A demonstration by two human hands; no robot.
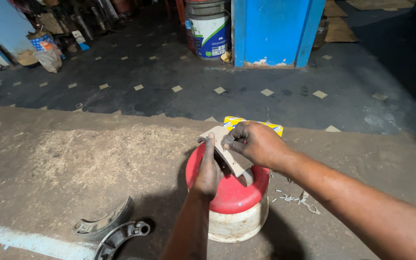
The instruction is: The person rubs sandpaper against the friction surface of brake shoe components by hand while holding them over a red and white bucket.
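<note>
A curved brake shoe with a tan lining (231,155) rests on top of a red-topped, white-sided can (232,202) standing on the dusty floor. My left hand (208,169) presses along the shoe's left edge with fingers extended. My right hand (256,143) grips the shoe's upper end from the right, fingers curled over it. A yellow box (275,127) lies just behind the hands, partly hidden.
Two metal brake shoes (109,226) lie on the floor at lower left. Small rivets (292,197) are scattered right of the can. A blue pillar (270,31), a paint bucket (210,31) and clutter stand at the back beyond a step.
</note>
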